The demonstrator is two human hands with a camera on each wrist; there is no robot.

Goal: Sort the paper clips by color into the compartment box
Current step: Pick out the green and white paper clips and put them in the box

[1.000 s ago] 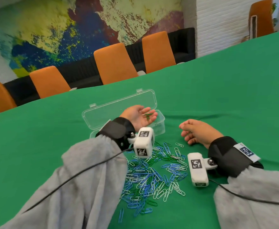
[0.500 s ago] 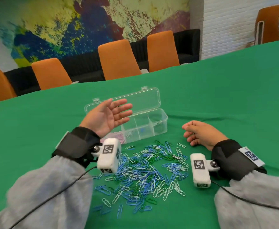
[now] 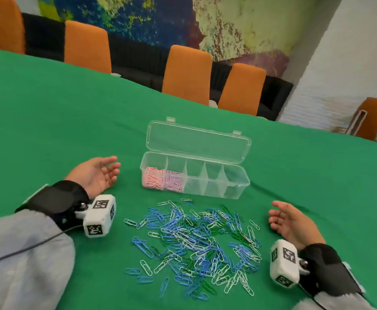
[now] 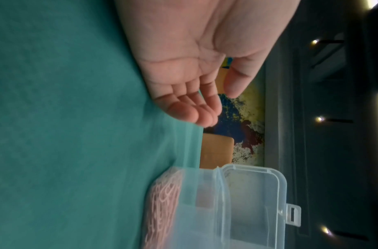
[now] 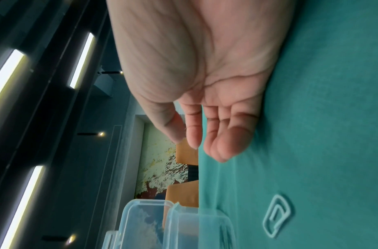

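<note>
A clear compartment box stands open on the green table, its lid tipped back. Pink clips fill its leftmost compartment and paler pink ones the one beside it; the other compartments look empty. A loose pile of blue, green and white paper clips lies in front of the box. My left hand rests palm up on the cloth left of the box, fingers relaxed, holding nothing. My right hand rests on its edge right of the pile, fingers loosely bent and empty. A single white clip lies near it.
Orange chairs line the far table edge before a black bench and a painted wall. The green cloth stretches wide on both sides of the box. Wrist cameras with cables sit on both grey sleeves.
My left hand has drawn back from over the box and come down onto the cloth to its left. The head view has swung, so the box sits more central. The right hand barely moved.
</note>
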